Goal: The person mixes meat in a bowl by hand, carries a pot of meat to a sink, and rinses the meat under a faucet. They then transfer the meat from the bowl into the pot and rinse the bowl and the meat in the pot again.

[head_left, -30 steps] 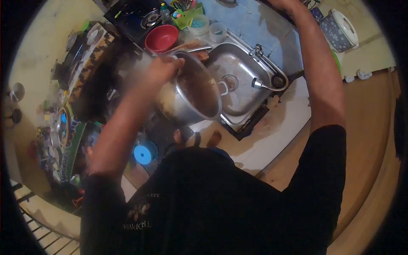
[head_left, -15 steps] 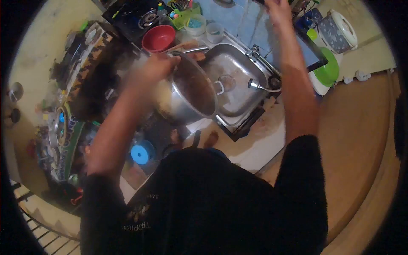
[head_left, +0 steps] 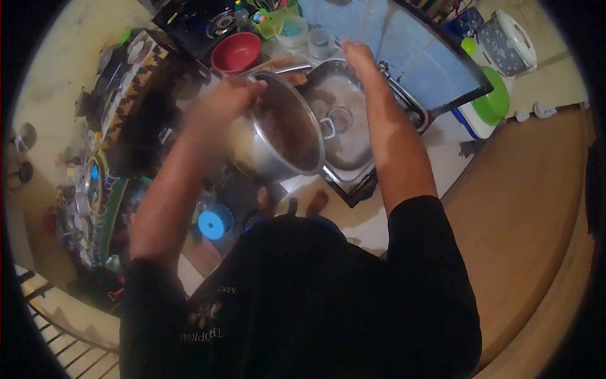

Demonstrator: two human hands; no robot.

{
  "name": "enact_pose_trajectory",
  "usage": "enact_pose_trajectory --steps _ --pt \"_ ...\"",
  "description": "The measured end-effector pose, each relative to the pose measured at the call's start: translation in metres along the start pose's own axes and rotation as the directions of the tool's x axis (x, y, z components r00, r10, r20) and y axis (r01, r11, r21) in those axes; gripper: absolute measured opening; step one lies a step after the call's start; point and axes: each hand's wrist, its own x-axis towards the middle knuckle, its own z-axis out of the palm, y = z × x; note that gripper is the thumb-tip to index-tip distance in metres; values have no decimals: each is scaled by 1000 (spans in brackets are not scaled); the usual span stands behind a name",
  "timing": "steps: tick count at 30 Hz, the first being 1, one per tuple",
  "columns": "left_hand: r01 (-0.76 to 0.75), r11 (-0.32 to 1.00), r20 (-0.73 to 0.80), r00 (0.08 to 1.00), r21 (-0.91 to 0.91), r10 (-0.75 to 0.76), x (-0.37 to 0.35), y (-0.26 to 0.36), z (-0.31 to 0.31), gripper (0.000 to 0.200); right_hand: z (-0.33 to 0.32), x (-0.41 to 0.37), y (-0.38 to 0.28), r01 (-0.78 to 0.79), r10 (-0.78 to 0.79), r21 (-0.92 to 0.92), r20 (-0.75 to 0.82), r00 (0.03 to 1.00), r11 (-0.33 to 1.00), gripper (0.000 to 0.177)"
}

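A large silver metal pot [head_left: 278, 148] with a brownish inside is tilted, its open mouth facing the sink [head_left: 350, 148]. My left hand [head_left: 238, 95] is closed on the pot's upper edge, near where one handle sits; the other loop handle points at the basin. My right hand [head_left: 358, 58] is over the far edge of the sink, beside a translucent tub [head_left: 321, 43]. Its fingers are curled together, and whatever they hold is too small or hidden to make out. My right forearm covers the right part of the basin.
A red bowl [head_left: 236, 54] and a green caddy [head_left: 278, 20] stand behind the pot near a stove [head_left: 218, 25]. At the far right are a green basin [head_left: 491, 98] and a patterned container [head_left: 507, 44]. On the floor side is a blue round object [head_left: 215, 223].
My right hand has come from the upper right, down and left, to the sink's far edge, and its arm now hides the spray tap. My left hand and the pot have hardly moved.
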Motion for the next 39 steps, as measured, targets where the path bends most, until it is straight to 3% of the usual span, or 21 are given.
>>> enact_pose_trajectory --steps 1,5,7,8,10,11,13,14,16,17,19,20,22,26,29,31,32,34,36,38,39 --pt "-11 999 64 998 -37 13 -2 2 -1 34 -1 2 3 42 -54 105 112 992 994 30" --pt "49 999 19 999 -11 -49 -10 10 2 32 -12 3 -1 -86 65 198 107 992 977 28" --pt "37 998 -40 998 -56 -39 -10 9 4 31 -10 2 -3 -172 126 484 128 984 858 26" --pt "39 998 -38 998 -56 -41 -11 9 4 31 -16 6 0 -174 128 484 127 984 858 26" --pt "44 999 0 999 0 -44 -12 13 1 29 -31 16 2 -232 93 352 370 924 907 21" --pt "44 999 1 999 -1 -44 -9 11 1 29 -28 19 5 -232 93 351 370 924 907 21" --pt "35 999 34 999 -17 -34 -3 4 1 36 -18 21 9 -130 108 159 139 984 979 26" --pt "35 999 34 999 -18 -35 -4 4 1 36 -16 12 3 -131 109 158 138 984 979 26" --pt "3 1000 23 1000 -1 -3 -6 7 1 36 -18 -2 -8 -51 99 -206 230 968 977 26" --pt "3 1000 21 1000 -4 -3 -3 6 0 36 -17 0 -4 -50 98 -209 231 968 977 26" --pt "-19 999 64 998 38 17 -2 10 0 36 -13 0 0 98 -86 -184 75 993 978 29" --pt "-19 999 62 998 36 17 -5 14 1 36 -17 -2 -2 100 -87 -185 76 993 978 29" --pt "-14 1000 79 997 28 12 -13 27 2 37 -27 -6 -8 -80 74 46 126 989 996 31" --pt "-24 998 78 997 55 20 0 15 5 38 -22 1 1 -24 -25 198 240 970 980 31" --pt "-30 995 43 999 98 26 9 11 4 39 -20 -13 -14 -109 104 18 183 978 994 31" --pt "-7 998 65 998 61 3 10 10 4 39 -14 -10 -7 255 -175 -430 218 960 866 29" --pt "-7 998 68 998 64 3 11 8 5 39 -18 -9 -5 252 -173 -428 215 961 868 29" --pt "-28 1000 46 999 8 28 13 5 5 27 -36 -1 -10 700 -229 -643 664 712 311 28" --pt "-11 1000 31 999 -12 11 -1 18 3 26 -72 13 -32 656 -205 -739 626 752 153 28" --pt "11 999 25 1000 -32 -10 -7 22 2 26 -100 -31 -91 321 -347 -812 156 925 488 28" --pt "25 1000 13 1000 2 -25 -5 22 2 26 -105 -55 -122 443 -642 -794 88 762 416 29"
